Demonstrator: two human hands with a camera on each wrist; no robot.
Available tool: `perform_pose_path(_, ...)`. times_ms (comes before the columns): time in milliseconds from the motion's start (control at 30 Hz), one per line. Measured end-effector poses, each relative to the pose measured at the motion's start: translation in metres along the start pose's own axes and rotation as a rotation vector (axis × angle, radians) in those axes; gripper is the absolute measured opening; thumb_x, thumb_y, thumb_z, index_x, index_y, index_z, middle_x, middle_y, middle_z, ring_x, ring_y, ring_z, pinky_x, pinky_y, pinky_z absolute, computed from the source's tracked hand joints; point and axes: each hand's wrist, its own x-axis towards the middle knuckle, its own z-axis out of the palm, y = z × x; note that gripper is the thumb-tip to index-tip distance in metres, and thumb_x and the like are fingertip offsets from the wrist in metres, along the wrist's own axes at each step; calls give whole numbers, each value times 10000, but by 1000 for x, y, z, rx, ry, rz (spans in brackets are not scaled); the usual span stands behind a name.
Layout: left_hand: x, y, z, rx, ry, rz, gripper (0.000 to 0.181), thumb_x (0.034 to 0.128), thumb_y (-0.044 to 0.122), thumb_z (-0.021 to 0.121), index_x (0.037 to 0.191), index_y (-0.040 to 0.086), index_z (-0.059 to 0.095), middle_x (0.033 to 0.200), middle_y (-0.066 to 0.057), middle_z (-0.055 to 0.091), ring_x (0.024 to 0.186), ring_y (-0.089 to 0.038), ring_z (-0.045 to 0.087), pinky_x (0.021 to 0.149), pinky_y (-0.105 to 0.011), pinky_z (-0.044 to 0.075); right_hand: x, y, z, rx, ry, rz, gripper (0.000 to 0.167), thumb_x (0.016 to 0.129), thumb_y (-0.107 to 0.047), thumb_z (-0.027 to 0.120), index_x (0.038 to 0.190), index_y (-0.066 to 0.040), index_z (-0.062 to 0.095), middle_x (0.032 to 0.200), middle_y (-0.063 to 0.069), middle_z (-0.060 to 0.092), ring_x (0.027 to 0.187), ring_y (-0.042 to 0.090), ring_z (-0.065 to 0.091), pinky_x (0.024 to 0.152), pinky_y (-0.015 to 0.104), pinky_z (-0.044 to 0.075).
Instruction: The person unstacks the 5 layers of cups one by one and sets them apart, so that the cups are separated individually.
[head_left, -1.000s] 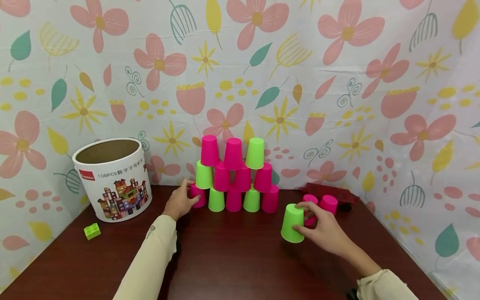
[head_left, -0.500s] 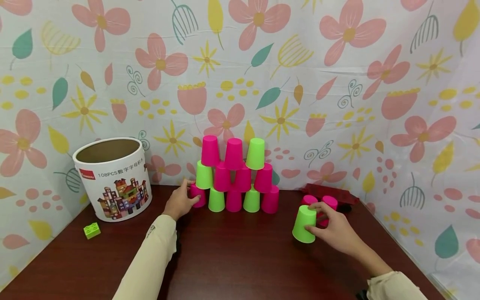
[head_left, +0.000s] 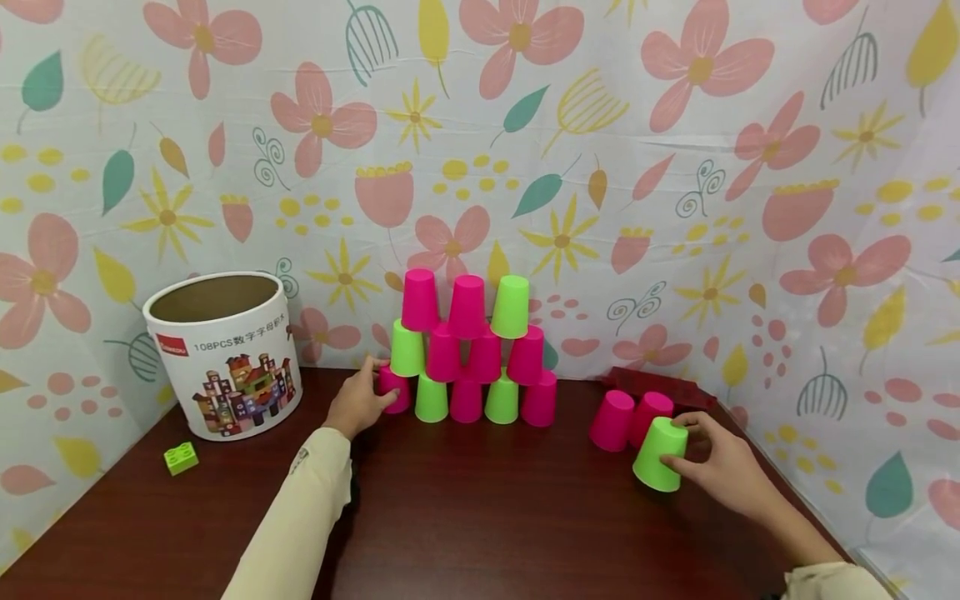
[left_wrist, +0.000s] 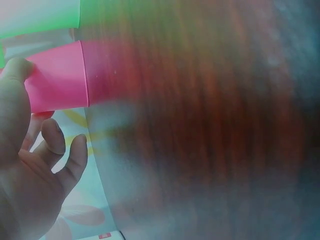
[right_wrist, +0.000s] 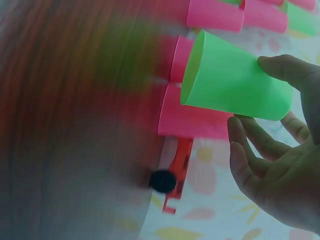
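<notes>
Several pink and green cups stand upside down in a three-row pyramid against the back wall. My left hand (head_left: 356,406) holds the pink cup (head_left: 397,392) at the bottom left corner; in the left wrist view the thumb lies on that cup's side. On the right, my right hand (head_left: 723,471) grips a green cup (head_left: 658,457) between thumb and fingers, its mouth downward, raised just over the table. Behind it two pink cups (head_left: 612,421) stand upside down, one partly hidden by the green cup. The right wrist view shows the green cup (right_wrist: 235,80) tilted.
A large white bucket (head_left: 240,367) with printed pictures stands at the back left. A lime toy brick (head_left: 181,458) lies in front of it. At the back right lies a red object (head_left: 652,385) with a black round part. A flowered cloth hangs behind the dark table (head_left: 480,517).
My right hand has carried the green cup to the right, toward the two loose pink cups, which show more fully. The left hand stays on the corner cup, and the pyramid stands unchanged.
</notes>
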Motion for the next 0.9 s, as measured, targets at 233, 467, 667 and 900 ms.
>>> perform_pose_path(233,2,-1,-1,15,-8,-13,587,929,303,700,1410,196,380,1376,-165,544,1212,-368,550,937,-544,459,-1,25,-10,20,14,32,528,825,-211,825,1210,-11,523,1036,202,672,795,154,657,605,265,513)
perform_pose_path(467,1,-2,2,3,-5,1,595,924,295,705,1410,183,381,1369,-174,551,1207,-368,558,937,-539,462,3,51,-13,5,39,29,532,829,-192,818,1200,48,521,993,246,672,741,112,645,560,262,489)
perform_pose_path(667,1,-3,3,3,0,7,593,925,293,704,1410,180,381,1359,-179,557,1199,-366,562,924,-540,467,15,69,-12,8,22,74,576,855,-224,797,1234,80,487,1056,311,643,849,305,669,589,267,489)
perform_pose_path(900,1,-2,3,-3,-4,5,599,924,291,709,1410,186,375,1350,-179,560,1194,-362,563,928,-535,468,25,72,-10,9,5,86,596,860,-227,792,1241,102,473,1043,300,640,891,366,649,604,271,482)
